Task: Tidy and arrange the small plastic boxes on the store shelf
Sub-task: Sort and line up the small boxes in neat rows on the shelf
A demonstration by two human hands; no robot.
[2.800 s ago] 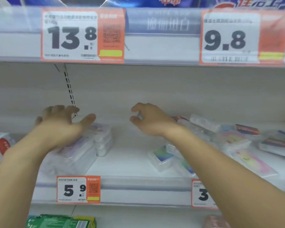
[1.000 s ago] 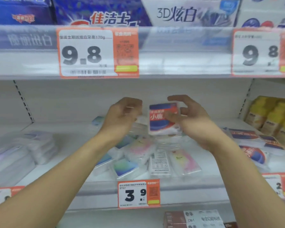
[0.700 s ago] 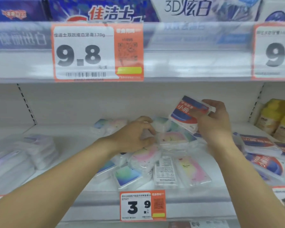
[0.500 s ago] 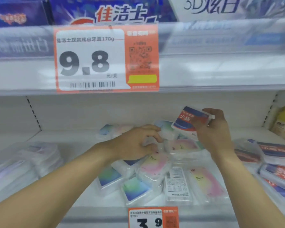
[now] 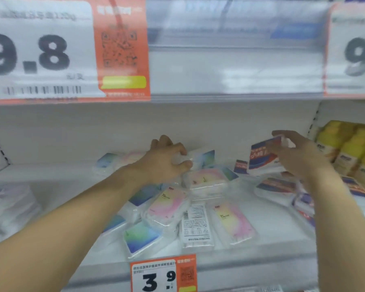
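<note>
The left hand (image 5: 167, 161) reaches to the back of the white store shelf (image 5: 57, 186) at the centre of the frame, its fingers (image 5: 182, 151) curled round a clear plastic box with a blue-green label (image 5: 200, 159) that stands tilted near the rear wall. The right hand (image 5: 297, 157), at the right of the frame, pinches a clear plastic box with a red, white and blue label (image 5: 261, 157) between thumb and fingers, holding it upright above the shelf with the label facing the camera.

Below and between the hands lies a loose jumble of small clear plastic boxes. A pink-and-yellow labelled box (image 5: 207, 179) sits just under the left hand's thumb. Lower down, another pink-labelled box (image 5: 167, 205) lies at an angle beside a box turned over to show its white printed back (image 5: 195, 225), and a third pink box (image 5: 232, 222) lies just right of that. A blue-green labelled box (image 5: 141, 237) lies nearest the front edge. More red-and-blue labelled boxes (image 5: 276, 186) lie beneath the right wrist.

Yellow-topped packs (image 5: 350, 148) stand at the right edge of the frame. An orange price tag reading 3.9 (image 5: 162, 275) hangs on the shelf's front rail at the bottom centre, and a large orange-and-white tag reading 9.8 (image 5: 51, 51) fills the upper left.
</note>
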